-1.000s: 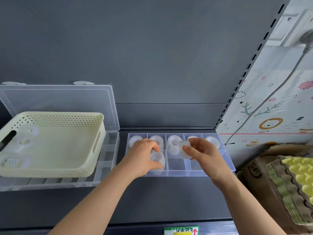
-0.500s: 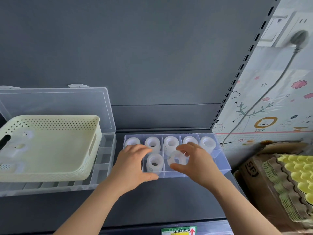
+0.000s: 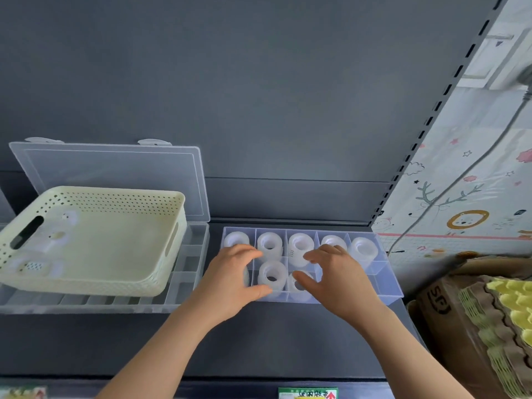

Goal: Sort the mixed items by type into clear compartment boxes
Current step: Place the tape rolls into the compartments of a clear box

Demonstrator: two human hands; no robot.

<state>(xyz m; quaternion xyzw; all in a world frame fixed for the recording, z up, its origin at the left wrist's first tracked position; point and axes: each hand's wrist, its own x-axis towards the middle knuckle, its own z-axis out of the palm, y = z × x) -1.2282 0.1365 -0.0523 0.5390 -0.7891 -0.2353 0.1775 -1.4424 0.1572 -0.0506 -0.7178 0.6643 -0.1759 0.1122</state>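
Note:
A clear compartment box lies on the dark shelf and holds several white tape rolls. The back row is full, ending with a roll at the right. Two rolls stand in the front row: one between my hands and one just under my right thumb. My left hand hovers over the box's front left, fingers loosely spread, holding nothing. My right hand hovers over the middle, fingers spread and empty. The front-right compartments hold nothing.
A cream perforated basket with a few pale items sits on a second clear box, whose lid stands open. A cardboard box of egg trays stands at the right. A cable hangs on the wall.
Each hand has set a tape roll into a front compartment and let go. Both hands now hover above the box with fingers spread.

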